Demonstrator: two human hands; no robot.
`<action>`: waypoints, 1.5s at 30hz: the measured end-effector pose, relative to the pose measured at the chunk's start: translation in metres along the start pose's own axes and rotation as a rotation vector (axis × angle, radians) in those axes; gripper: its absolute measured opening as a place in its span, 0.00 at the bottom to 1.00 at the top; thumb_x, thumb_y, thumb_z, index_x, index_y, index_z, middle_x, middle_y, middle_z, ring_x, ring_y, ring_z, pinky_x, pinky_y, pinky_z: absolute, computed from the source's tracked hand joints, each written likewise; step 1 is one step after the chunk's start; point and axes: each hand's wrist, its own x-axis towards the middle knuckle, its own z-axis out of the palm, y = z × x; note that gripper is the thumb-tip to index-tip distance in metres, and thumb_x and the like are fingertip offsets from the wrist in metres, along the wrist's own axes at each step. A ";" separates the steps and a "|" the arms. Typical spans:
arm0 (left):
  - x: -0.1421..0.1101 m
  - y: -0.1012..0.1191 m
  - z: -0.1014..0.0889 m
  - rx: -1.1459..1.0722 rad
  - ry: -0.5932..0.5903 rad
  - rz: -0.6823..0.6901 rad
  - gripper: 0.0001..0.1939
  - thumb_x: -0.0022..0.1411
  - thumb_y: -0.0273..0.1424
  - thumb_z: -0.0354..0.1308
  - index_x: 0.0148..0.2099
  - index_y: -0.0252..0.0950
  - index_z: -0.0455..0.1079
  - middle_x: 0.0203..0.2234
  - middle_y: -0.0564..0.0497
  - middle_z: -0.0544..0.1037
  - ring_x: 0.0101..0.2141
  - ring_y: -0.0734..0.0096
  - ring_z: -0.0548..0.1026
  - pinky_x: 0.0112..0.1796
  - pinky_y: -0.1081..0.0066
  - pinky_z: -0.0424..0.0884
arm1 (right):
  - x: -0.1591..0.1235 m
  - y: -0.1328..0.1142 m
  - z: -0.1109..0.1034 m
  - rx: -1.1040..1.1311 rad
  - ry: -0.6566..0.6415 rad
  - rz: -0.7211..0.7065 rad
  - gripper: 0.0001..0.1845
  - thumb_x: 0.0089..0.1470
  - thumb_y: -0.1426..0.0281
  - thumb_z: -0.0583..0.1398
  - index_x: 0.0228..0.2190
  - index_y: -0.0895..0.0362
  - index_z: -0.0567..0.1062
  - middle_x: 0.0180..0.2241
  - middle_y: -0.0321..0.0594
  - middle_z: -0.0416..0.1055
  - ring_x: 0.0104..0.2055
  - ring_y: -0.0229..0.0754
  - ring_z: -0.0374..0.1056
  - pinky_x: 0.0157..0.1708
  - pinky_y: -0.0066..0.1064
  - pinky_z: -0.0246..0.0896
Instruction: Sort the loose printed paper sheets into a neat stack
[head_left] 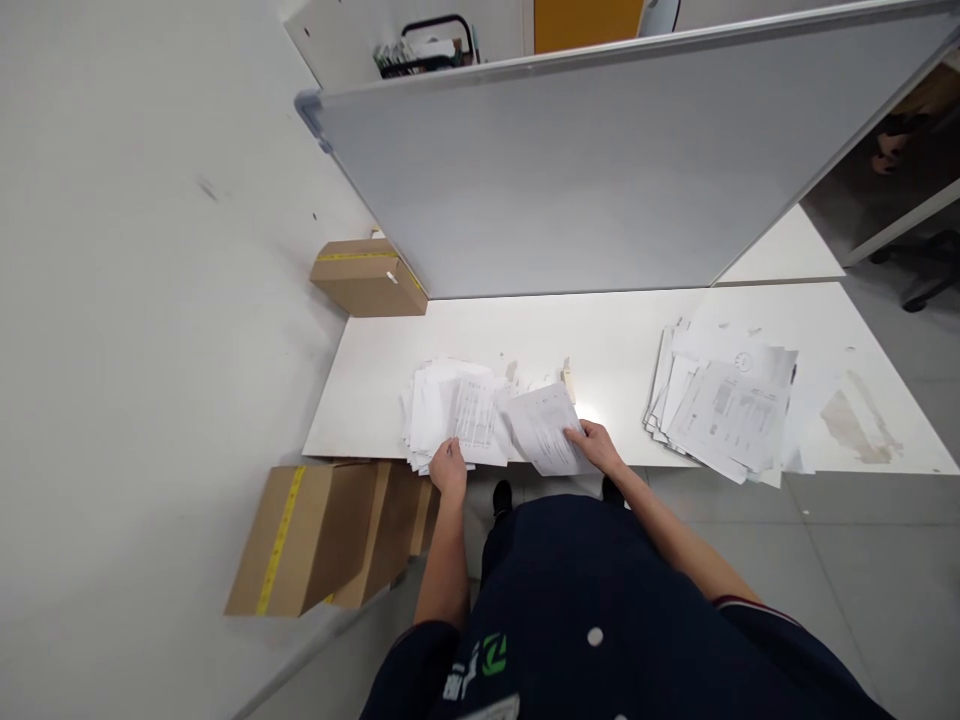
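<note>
A loose pile of printed papers (450, 410) lies near the front edge of the white table (622, 340). My left hand (448, 468) rests on the near edge of this pile, its fingers curled onto the sheets. My right hand (596, 445) holds a single printed sheet (544, 428) by its near right corner, lifted a little and tilted, just right of the pile. A second, larger spread of papers (724, 405) lies on the table's right part, apart from both hands.
A grey partition board (600, 170) stands along the table's far edge. A cardboard box (367, 277) sits at the far left corner. Several cardboard boxes (322, 535) stand on the floor by the wall, left of my legs. Stains (855, 425) mark the table's right end.
</note>
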 end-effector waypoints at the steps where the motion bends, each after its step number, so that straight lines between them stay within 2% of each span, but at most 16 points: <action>1: 0.000 -0.001 0.000 -0.003 0.013 0.010 0.16 0.59 0.38 0.47 0.39 0.36 0.72 0.38 0.43 0.75 0.40 0.59 0.70 0.41 0.64 0.63 | 0.000 0.000 0.000 0.000 0.001 0.002 0.18 0.45 0.56 0.54 0.23 0.58 0.70 0.22 0.37 0.67 0.27 0.41 0.61 0.26 0.29 0.54; 4: 0.003 -0.003 -0.003 -0.020 0.051 0.032 0.16 0.58 0.36 0.47 0.37 0.35 0.73 0.41 0.41 0.73 0.43 0.57 0.68 0.45 0.62 0.61 | -0.001 0.000 -0.001 0.001 0.008 0.008 0.17 0.45 0.56 0.54 0.22 0.58 0.69 0.21 0.37 0.66 0.26 0.40 0.60 0.26 0.29 0.53; 7: 0.007 -0.003 -0.007 -0.061 0.053 0.037 0.14 0.57 0.35 0.49 0.35 0.35 0.74 0.38 0.43 0.75 0.41 0.59 0.69 0.45 0.63 0.62 | -0.001 0.000 -0.002 0.007 0.017 0.014 0.18 0.45 0.56 0.54 0.22 0.59 0.69 0.21 0.37 0.66 0.26 0.40 0.60 0.26 0.29 0.53; 12: 0.014 -0.001 -0.009 -0.155 0.038 -0.020 0.11 0.52 0.37 0.54 0.30 0.35 0.73 0.30 0.48 0.77 0.35 0.64 0.72 0.41 0.67 0.66 | -0.001 0.000 0.000 0.018 0.020 0.012 0.18 0.44 0.56 0.54 0.22 0.59 0.69 0.22 0.37 0.67 0.27 0.40 0.61 0.26 0.29 0.54; 18: 0.019 -0.001 -0.004 -0.203 0.049 -0.094 0.14 0.48 0.41 0.57 0.29 0.34 0.70 0.23 0.52 0.73 0.29 0.68 0.71 0.35 0.68 0.67 | -0.002 -0.001 -0.002 0.023 0.020 0.021 0.17 0.45 0.56 0.54 0.22 0.59 0.69 0.22 0.37 0.67 0.26 0.40 0.61 0.25 0.28 0.54; 21: 0.019 0.001 -0.006 -0.205 0.071 -0.111 0.15 0.47 0.42 0.58 0.32 0.34 0.69 0.25 0.52 0.72 0.31 0.68 0.70 0.37 0.67 0.67 | -0.002 0.000 -0.003 0.024 0.024 0.024 0.17 0.45 0.56 0.54 0.23 0.59 0.70 0.23 0.38 0.67 0.27 0.41 0.61 0.26 0.29 0.55; 24: 0.016 0.004 -0.011 -0.209 0.100 -0.115 0.20 0.47 0.40 0.59 0.41 0.35 0.67 0.30 0.50 0.72 0.35 0.67 0.70 0.39 0.68 0.66 | -0.002 0.001 -0.002 0.021 0.027 0.026 0.18 0.45 0.56 0.54 0.25 0.59 0.71 0.23 0.38 0.68 0.28 0.42 0.62 0.27 0.29 0.56; 26: 0.012 0.005 -0.014 -0.217 0.097 -0.080 0.23 0.50 0.39 0.58 0.48 0.37 0.64 0.35 0.49 0.72 0.38 0.67 0.70 0.40 0.69 0.66 | -0.002 0.002 -0.001 0.019 0.028 0.027 0.18 0.45 0.56 0.54 0.24 0.59 0.71 0.23 0.38 0.68 0.29 0.42 0.62 0.27 0.30 0.56; 28: 0.010 0.004 -0.015 -0.226 0.055 0.006 0.21 0.55 0.39 0.54 0.51 0.41 0.63 0.39 0.48 0.72 0.42 0.67 0.70 0.42 0.70 0.66 | -0.003 0.003 -0.001 0.018 0.026 0.027 0.18 0.45 0.56 0.54 0.24 0.59 0.70 0.23 0.38 0.68 0.29 0.42 0.62 0.27 0.30 0.56; 31: 0.009 0.001 -0.014 -0.213 -0.016 0.086 0.17 0.58 0.37 0.50 0.49 0.40 0.67 0.43 0.46 0.72 0.46 0.66 0.69 0.46 0.69 0.64 | -0.003 0.003 0.000 0.019 0.023 0.025 0.18 0.45 0.56 0.54 0.25 0.59 0.70 0.24 0.38 0.68 0.29 0.42 0.62 0.27 0.30 0.56; 36: 0.017 -0.005 -0.006 -0.160 -0.028 0.032 0.18 0.54 0.34 0.55 0.48 0.34 0.68 0.44 0.42 0.73 0.48 0.60 0.67 0.50 0.65 0.61 | -0.004 0.002 -0.001 0.012 0.027 0.024 0.17 0.45 0.56 0.54 0.24 0.59 0.70 0.23 0.38 0.68 0.28 0.42 0.62 0.27 0.30 0.55; 43: 0.023 -0.008 -0.001 -0.045 -0.023 -0.021 0.11 0.54 0.34 0.54 0.38 0.34 0.70 0.32 0.44 0.75 0.39 0.59 0.71 0.44 0.62 0.64 | -0.005 0.003 -0.002 0.012 0.037 0.025 0.18 0.45 0.56 0.54 0.23 0.58 0.69 0.23 0.38 0.68 0.28 0.42 0.62 0.27 0.30 0.55; 45: 0.022 -0.007 -0.002 -0.007 0.000 -0.023 0.10 0.54 0.34 0.54 0.36 0.34 0.71 0.32 0.44 0.73 0.38 0.59 0.70 0.43 0.61 0.64 | -0.005 0.004 -0.002 0.012 0.040 0.027 0.18 0.45 0.56 0.54 0.24 0.58 0.70 0.23 0.38 0.68 0.28 0.42 0.62 0.27 0.30 0.55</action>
